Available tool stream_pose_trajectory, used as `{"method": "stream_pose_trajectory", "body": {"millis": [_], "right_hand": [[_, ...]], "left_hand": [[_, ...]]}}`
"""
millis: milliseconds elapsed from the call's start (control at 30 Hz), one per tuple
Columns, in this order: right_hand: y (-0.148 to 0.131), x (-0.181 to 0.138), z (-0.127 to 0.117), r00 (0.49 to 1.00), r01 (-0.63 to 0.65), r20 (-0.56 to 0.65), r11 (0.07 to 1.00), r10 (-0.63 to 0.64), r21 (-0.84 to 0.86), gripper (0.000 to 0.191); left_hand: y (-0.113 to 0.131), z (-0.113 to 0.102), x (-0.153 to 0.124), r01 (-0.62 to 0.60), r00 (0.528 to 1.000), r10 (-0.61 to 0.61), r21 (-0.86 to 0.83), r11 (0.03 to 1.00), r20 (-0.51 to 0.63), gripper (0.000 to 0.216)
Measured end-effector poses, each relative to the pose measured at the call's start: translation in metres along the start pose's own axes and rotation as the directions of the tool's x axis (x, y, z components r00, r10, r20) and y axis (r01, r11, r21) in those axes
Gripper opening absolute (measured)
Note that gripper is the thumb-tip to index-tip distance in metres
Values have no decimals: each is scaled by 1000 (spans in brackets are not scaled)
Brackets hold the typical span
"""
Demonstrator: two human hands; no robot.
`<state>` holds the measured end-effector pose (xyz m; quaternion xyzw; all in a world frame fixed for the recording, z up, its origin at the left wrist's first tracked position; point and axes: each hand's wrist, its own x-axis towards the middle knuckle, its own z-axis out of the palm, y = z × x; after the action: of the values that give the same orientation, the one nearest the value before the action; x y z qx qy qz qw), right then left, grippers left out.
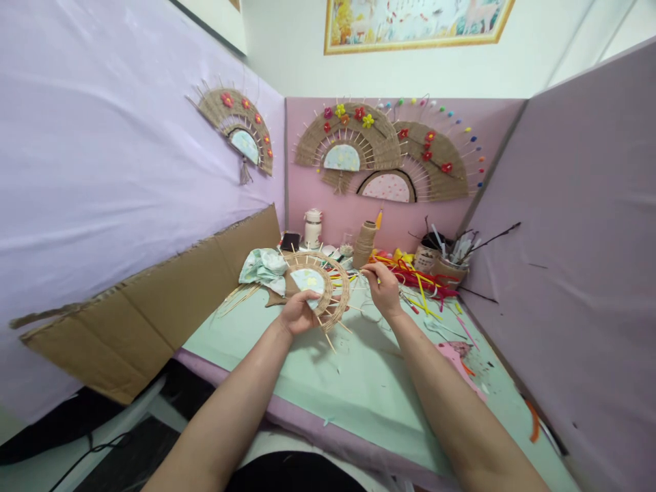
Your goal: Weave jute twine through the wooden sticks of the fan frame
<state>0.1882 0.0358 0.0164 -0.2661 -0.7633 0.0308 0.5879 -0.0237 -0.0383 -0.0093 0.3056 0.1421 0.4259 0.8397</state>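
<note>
The left hand (298, 313) grips the woven fan (310, 279), the right hand (384, 289) is pinched closed, and bare tabletop (353, 389) fronts both.

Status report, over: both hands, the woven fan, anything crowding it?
Left hand: holding the woven fan. Right hand: off the fan, seemingly pinching something too small to identify. Crumpled cloth just left; contact unclear.

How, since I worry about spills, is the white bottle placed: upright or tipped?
Upright: the white bottle has its lid at the top, body below.
</note>
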Motion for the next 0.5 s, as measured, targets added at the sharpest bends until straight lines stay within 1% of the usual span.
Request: {"method": "stream_pose_trajectory", "body": {"millis": [133,267,400,500], "right_hand": [[-4,1,-2,998,-56,25,998,56,16,18],[-15,-1,-10,993,-104,64,993,101,49,18],[-27,-10,-15,983,-165,95,982,156,90,17],[-34,-18,-14,972,-216,118,971,204,102,18]], "left_hand": [[13,-3,-5,93,994,-99,104,990,52,43],[26,-5,-6,135,976,-164,190,973,145,44],[23,-7,-3,168,941,-228,239,956,251,48],[15,-7,-5,184,927,-252,249,951,278,52]]}}
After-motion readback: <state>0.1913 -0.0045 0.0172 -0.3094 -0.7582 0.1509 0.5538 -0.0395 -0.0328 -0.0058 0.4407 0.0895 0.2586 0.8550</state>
